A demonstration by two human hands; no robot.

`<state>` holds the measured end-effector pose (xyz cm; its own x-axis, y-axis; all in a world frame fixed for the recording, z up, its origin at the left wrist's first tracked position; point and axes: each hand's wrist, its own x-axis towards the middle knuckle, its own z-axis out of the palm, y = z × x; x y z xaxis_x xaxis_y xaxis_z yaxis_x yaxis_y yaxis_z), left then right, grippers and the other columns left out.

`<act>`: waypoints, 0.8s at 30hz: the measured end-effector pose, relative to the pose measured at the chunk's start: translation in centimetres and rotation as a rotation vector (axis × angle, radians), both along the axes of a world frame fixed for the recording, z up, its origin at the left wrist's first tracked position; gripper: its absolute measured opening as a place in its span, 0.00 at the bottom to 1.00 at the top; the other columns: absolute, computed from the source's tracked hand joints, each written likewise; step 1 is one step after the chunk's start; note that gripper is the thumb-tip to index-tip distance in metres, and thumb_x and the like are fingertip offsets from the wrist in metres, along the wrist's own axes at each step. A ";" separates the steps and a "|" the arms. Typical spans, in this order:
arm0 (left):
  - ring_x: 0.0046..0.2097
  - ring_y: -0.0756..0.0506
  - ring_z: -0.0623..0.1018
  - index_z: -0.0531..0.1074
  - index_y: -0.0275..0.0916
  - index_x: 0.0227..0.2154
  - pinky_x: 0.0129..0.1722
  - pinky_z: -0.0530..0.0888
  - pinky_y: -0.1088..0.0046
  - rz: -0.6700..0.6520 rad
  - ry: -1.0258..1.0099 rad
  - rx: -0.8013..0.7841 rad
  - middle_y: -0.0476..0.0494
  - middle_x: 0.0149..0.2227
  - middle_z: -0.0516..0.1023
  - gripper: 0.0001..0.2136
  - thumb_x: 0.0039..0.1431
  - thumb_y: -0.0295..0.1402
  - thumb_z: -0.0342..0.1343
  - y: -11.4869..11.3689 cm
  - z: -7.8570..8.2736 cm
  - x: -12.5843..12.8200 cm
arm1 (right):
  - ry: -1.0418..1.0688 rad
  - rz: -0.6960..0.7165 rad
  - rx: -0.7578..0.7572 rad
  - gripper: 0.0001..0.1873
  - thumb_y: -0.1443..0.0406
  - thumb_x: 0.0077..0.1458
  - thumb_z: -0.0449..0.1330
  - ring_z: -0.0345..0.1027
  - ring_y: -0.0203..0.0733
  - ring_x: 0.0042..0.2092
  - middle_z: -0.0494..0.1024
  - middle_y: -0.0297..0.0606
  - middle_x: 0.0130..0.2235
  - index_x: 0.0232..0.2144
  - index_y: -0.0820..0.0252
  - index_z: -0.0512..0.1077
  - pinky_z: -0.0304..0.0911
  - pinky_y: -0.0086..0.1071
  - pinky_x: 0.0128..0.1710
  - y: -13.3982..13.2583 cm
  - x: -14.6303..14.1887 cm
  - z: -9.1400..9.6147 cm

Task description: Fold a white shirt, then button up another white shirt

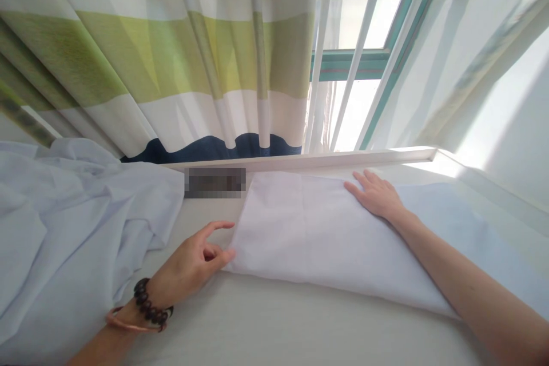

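Note:
A folded white cloth [274, 229] lies flat on the pale surface in front of me, with a faint crease near its left end. My left hand [193, 260] is at the cloth's left edge, thumb and forefinger spread apart with their tips at the edge; its other fingers are curled and partly hidden. Dark beads and a copper-coloured bangle circle that wrist. Toward the cloth's far edge, my right hand [377, 194] rests palm down, fingers extended. Its forearm crosses above the cloth's right part.
Rumpled white fabric [86, 229] is heaped at the left. A blurred dark rectangle [214, 183] lies near the back rim [343, 159]. Beyond hang a white and green curtain [206, 57] and a white railing [364, 34] before a window. The pale surface [257, 320] extends toward me.

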<state>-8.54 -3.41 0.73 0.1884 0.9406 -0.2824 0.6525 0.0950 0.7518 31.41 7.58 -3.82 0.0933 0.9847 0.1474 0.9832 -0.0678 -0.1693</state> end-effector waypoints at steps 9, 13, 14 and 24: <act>0.25 0.47 0.75 0.61 0.39 0.48 0.27 0.64 0.76 -0.322 -0.055 -0.302 0.53 0.21 0.76 0.22 0.59 0.49 0.52 -0.7 1.1 -1.9 | 0.134 0.360 0.000 0.18 0.57 0.63 0.47 0.66 0.45 0.52 0.74 0.42 0.48 0.45 0.56 0.73 0.60 0.35 0.52 0.5 -7.0 2.8; 0.35 0.44 0.80 0.62 0.37 0.48 0.34 0.69 0.75 -0.473 -0.138 -0.399 0.44 0.30 0.82 0.24 0.58 0.51 0.52 -0.1 2.1 -2.6 | 0.188 0.489 -0.025 0.17 0.57 0.62 0.51 0.68 0.47 0.49 0.73 0.43 0.44 0.46 0.57 0.74 0.61 0.37 0.50 1.0 -10.2 3.2; 0.34 0.44 0.80 0.62 0.37 0.47 0.31 0.69 0.76 -0.478 -0.167 -0.401 0.43 0.31 0.82 0.25 0.57 0.54 0.52 0.2 2.1 -2.6 | 0.203 0.517 -0.024 0.17 0.57 0.62 0.52 0.68 0.46 0.49 0.73 0.43 0.45 0.47 0.57 0.73 0.61 0.37 0.50 1.2 -10.8 3.2; 0.16 0.52 0.70 0.56 0.36 0.56 0.14 0.55 0.81 -0.323 -0.275 -0.339 0.53 0.21 0.75 0.36 0.51 0.53 0.59 1.7 -0.4 -1.0 | 0.279 0.677 -0.047 0.19 0.58 0.62 0.51 0.66 0.46 0.51 0.75 0.43 0.46 0.49 0.58 0.74 0.59 0.35 0.52 2.6 -17.2 3.8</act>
<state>-9.53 -1.71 0.38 0.5626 0.6875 -0.4591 0.4717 0.1890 0.8613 14.18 10.19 0.00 -0.5101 0.8445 0.1635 0.7327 0.5261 -0.4316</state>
